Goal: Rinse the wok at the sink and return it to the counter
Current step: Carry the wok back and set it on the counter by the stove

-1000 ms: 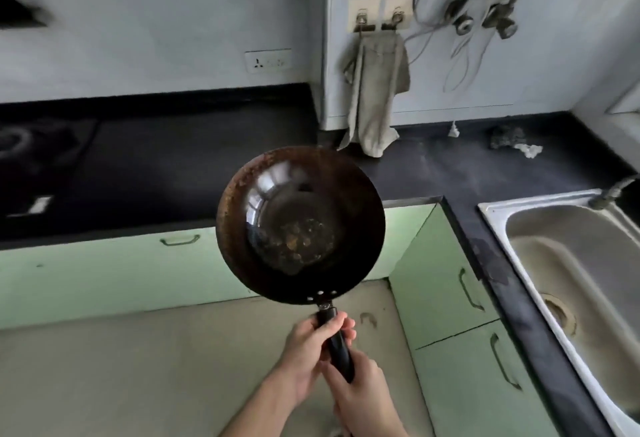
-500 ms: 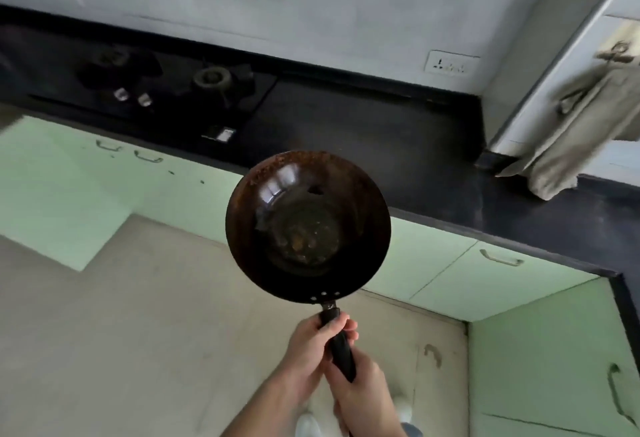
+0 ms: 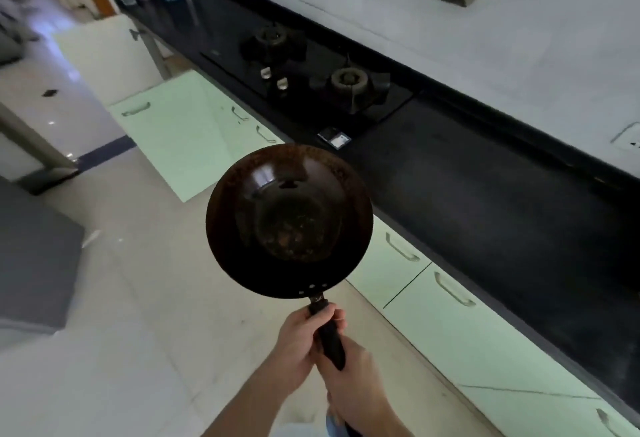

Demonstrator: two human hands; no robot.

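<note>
Two hands are gripping one handle: my left hand (image 3: 304,336) is curling round the upper part of it near the bowl, and my right hand (image 3: 353,377) is wrapping the lower end, both closed tight on the wok (image 3: 289,220). I am holding the wok level in the air above the floor (image 3: 145,315), in front of the green cupboards (image 3: 450,326) and not touching the dark desk (image 3: 485,201). Brown specks are showing in the bottom of the bowl, so I am judging the rinse not yet done. No sink is showing here, only the stove (image 3: 311,80) on the desk. Left to do, I reckon: reaching the sink, rinsing, then setting the wok down on the desk.
</note>
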